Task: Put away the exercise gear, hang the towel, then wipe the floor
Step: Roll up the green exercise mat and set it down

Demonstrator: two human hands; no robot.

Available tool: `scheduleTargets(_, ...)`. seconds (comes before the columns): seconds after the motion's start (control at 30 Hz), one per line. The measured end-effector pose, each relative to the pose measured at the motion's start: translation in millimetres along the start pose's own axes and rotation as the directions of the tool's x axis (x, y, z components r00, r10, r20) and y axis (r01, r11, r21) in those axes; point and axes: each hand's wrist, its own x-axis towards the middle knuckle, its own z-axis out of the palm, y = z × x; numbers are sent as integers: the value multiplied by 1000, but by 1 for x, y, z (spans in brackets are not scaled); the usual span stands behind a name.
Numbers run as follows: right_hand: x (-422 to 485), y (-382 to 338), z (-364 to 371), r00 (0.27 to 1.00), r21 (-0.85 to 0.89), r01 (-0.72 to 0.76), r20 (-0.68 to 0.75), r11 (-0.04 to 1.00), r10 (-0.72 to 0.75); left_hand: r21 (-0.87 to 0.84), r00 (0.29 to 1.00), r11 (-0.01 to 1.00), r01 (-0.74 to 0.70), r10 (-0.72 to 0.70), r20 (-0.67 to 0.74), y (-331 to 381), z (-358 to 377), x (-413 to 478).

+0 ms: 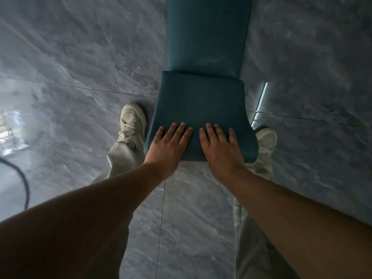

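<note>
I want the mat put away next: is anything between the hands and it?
Nothing visible. The left hand and right hand lie flat on the folded near end of the mat. Its storage place is out of view.

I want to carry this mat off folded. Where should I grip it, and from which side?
Take the mat by its near doubled-over section, at the two side edges, one hand coming in from each side. That part sits thicker than the flat strip beyond, so fingers could hook under and pinch the layers together. The left hand and right hand lie flat on top.
</note>
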Motion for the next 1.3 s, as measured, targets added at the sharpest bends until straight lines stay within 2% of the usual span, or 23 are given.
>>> scheduleTargets(0.33, -72, -50, 27, 986, 123, 52, 152, 991, -71, -42, 976, 997, -65, 72, 208, 18, 27, -83)
scheduleTargets(0.57, -39, -25, 11, 994, 145, 49, 90, 988, -62, -66, 978, 993, -96, 106, 179, -3, 2, -39)
scheduleTargets(0.73, -22, -2, -18, 1000, 105, -19, 17, 994, 18, -28, 988, 990, -135, 137, 74, -16, -33, -10)
scheduleTargets(1.0, 24, 29, -63, 981, 114, -100, -157, 988, 118, 204, 976, 967, -151, 179, -127, -44, -96, 57)
scheduleTargets(1.3, 111, 70, -85, 937, 154, -212, -247, 965, 246, 124, 947, 992, 8, 32, -319, -63, -116, 124)
